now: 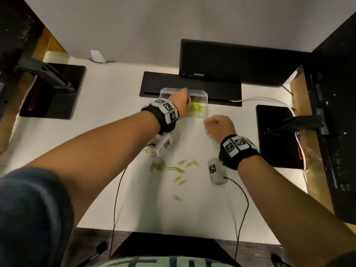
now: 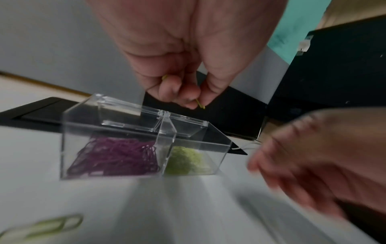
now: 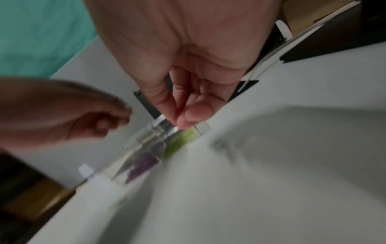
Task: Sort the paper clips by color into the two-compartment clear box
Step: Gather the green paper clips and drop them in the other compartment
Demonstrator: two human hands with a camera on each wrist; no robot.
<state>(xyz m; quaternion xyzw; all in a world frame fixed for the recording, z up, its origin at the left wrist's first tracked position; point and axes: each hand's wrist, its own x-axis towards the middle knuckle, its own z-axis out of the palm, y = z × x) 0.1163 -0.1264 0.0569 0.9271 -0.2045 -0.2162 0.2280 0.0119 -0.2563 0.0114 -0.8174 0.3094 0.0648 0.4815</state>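
Note:
The clear two-compartment box (image 2: 69,140) stands at the back of the white desk, lid tipped open. Purple clips (image 2: 117,158) fill its left compartment and green clips (image 2: 185,161) its right one. My left hand (image 2: 194,102) hovers over the box (image 1: 206,105) and pinches a green paper clip (image 2: 201,104) between thumb and fingertips. My right hand (image 1: 213,124) is just right of and nearer than the box, fingers curled, blurred, with no clip visible in it (image 3: 183,120). Several loose green clips (image 1: 177,168) lie scattered on the desk between my forearms.
A black monitor base (image 1: 190,83) lies right behind the box, with the monitor (image 1: 231,60) above it. Black stands sit at the left (image 1: 52,91) and right (image 1: 277,135). A white cable (image 1: 265,99) runs at the back right. Thin black wires trail off the front edge.

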